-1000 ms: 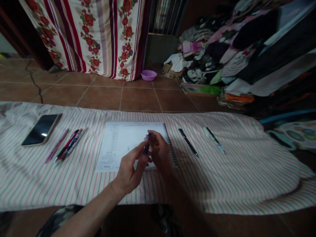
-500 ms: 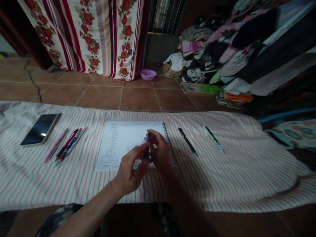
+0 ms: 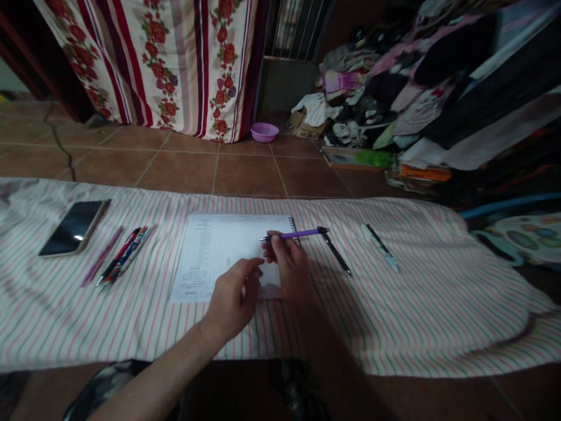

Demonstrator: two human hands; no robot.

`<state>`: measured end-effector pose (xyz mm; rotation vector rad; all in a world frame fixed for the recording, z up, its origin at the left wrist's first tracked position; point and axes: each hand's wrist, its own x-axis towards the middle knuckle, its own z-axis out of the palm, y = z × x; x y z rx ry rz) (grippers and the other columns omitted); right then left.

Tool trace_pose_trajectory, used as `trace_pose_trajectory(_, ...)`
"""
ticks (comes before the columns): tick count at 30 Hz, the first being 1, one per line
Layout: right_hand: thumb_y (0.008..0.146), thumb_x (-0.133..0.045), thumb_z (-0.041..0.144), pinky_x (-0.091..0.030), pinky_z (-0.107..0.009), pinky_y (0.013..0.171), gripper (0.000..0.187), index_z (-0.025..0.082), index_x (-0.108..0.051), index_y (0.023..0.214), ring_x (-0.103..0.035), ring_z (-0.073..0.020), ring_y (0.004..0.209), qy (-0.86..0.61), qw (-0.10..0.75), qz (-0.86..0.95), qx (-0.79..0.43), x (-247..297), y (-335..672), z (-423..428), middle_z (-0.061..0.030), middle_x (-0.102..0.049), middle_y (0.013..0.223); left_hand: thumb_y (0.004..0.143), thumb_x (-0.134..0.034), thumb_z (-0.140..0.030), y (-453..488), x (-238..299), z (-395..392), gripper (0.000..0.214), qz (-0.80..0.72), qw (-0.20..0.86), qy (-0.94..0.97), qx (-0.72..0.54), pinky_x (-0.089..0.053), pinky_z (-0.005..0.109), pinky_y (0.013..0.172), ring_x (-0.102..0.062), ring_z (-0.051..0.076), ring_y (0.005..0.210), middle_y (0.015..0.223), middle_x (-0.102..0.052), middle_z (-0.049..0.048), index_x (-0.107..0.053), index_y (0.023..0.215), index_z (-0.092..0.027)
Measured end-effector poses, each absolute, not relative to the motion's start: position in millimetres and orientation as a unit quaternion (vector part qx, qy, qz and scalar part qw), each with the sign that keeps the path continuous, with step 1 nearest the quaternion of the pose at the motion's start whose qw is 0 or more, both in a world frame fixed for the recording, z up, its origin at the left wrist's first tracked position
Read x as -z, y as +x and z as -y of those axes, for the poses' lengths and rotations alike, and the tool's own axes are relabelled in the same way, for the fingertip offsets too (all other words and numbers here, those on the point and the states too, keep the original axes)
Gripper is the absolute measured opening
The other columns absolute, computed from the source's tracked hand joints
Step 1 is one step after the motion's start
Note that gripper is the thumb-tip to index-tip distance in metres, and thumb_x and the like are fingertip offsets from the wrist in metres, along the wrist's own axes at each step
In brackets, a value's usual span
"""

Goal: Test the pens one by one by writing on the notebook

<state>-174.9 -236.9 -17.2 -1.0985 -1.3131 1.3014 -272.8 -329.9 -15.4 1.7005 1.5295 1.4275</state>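
My right hand (image 3: 287,266) pinches a purple pen (image 3: 298,234) that lies level over the right edge of a spiral notebook (image 3: 219,251). The notebook's printed page rests on a striped cloth (image 3: 416,292). Just left of the pen, my left hand (image 3: 232,301) hovers over the page's lower part with its fingers curled loosely and nothing in them. A black pen (image 3: 335,252) lies on the cloth to the right of the notebook, touching the purple pen's far end.
A phone (image 3: 72,228) and several pens (image 3: 120,256) lie on the cloth at left; another pen (image 3: 380,247) lies at right. Behind are tiled floor, a floral curtain (image 3: 175,64), a purple bowl (image 3: 264,132) and piled clothes (image 3: 416,88).
The pen was held upright between both hands. Now the right hand alone holds it turned level, pointing right, and the left hand has let go and dropped slightly.
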Motion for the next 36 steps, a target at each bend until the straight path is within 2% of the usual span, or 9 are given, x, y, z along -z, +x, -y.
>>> trace_pose_trajectory(3,0.075,-0.058,0.047,-0.045,-0.022,0.049,0.037,0.015,-0.061,0.091,-0.057,-0.0107,0.054,-0.458,0.472,0.491,-0.57,16.8,-173.8,235.6,-0.0026,-0.065,0.067,0.085,-0.038,-0.009,-272.4,16.5,329.3,0.03,-0.581,0.183,0.664,-0.435,-0.051,0.027,0.067,-0.06,0.014,0.078,0.094,-0.061,0.0065,-0.053,0.109,-0.018)
trace_pose_trajectory(7,0.071,-0.061,0.048,-0.044,-0.021,0.047,0.036,0.015,-0.062,0.083,-0.055,-0.0107,0.051,-0.477,0.445,0.518,-0.552,17.5,-170.7,235.6,-0.0017,-0.063,0.062,0.082,-0.042,-0.009,-269.2,15.6,332.0,0.029,-0.599,0.131,0.726,-0.311,-0.053,0.03,0.067,-0.061,0.017,0.082,0.113,-0.057,0.0091,-0.057,0.106,-0.017)
trace_pose_trajectory(10,0.073,-0.059,0.047,-0.045,-0.022,0.047,0.034,0.014,-0.062,0.079,-0.056,-0.0114,0.05,-0.492,0.405,0.565,-0.524,20.5,-169.9,237.5,-0.0025,-0.063,0.061,0.078,-0.047,-0.009,-266.1,14.5,333.9,0.024,-0.602,0.108,0.76,-0.221,-0.053,0.034,0.069,-0.059,0.022,0.088,0.105,-0.06,0.0084,-0.059,0.097,-0.015)
trace_pose_trajectory(14,0.076,-0.053,0.042,-0.046,-0.022,0.049,0.028,0.016,-0.061,0.08,-0.059,-0.0129,0.052,-0.494,0.344,0.634,-0.486,22.5,-172.3,242.7,-0.0034,-0.065,0.063,0.076,-0.05,-0.01,-262.4,11.8,335.2,0.017,-0.6,0.106,0.779,-0.148,-0.053,0.037,0.069,-0.056,0.024,0.084,0.089,-0.062,0.0064,-0.06,0.088,-0.015)
trace_pose_trajectory(19,0.078,-0.051,0.035,-0.047,-0.022,0.055,0.019,0.02,-0.061,0.083,-0.063,-0.0134,0.057,-0.485,0.301,0.688,-0.449,23.7,-175.7,246.1,-0.0011,-0.068,0.067,0.077,-0.05,-0.011,-262.1,10.6,336.6,0.016,-0.597,0.111,0.781,-0.145,-0.052,0.036,0.069,-0.054,0.023,0.085,0.09,-0.062,0.006,-0.06,0.088,-0.016)
trace_pose_trajectory(25,0.078,-0.049,0.034,-0.047,-0.023,0.058,0.023,0.02,-0.063,0.09,-0.065,-0.0162,0.065,-0.501,0.258,0.715,-0.414,24.5,-176.6,244.6,-0.0024,-0.068,0.067,0.076,-0.05,-0.009,-265.1,13.3,336.9,0.017,-0.599,0.116,0.778,-0.151,-0.051,0.035,0.07,-0.053,0.022,0.084,0.09,-0.062,0.0057,-0.06,0.088,-0.016)
trace_pose_trajectory(29,0.078,-0.05,0.033,-0.046,-0.023,0.063,0.02,0.021,-0.065,0.083,-0.065,-0.017,0.069,-0.508,0.242,0.742,-0.363,21.2,-176.7,244.7,-0.0024,-0.068,0.068,0.079,-0.048,-0.01,-265.2,15.4,336.3,0.016,-0.596,0.113,0.777,-0.169,-0.051,0.034,0.069,-0.052,0.021,0.082,0.089,-0.062,0.0049,-0.06,0.087,-0.017)
trace_pose_trajectory(36,0.078,-0.05,0.034,-0.045,-0.024,0.06,0.021,0.022,-0.066,0.081,-0.065,-0.0187,0.065,-0.521,0.244,0.742,-0.343,20.0,-176.3,245.3,-0.0028,-0.067,0.065,0.078,-0.048,-0.008,-265.2,17.2,335.2,0.015,-0.591,0.105,0.778,-0.186,-0.051,0.033,0.068,-0.052,0.021,0.082,0.088,-0.061,0.005,-0.059,0.085,-0.016)
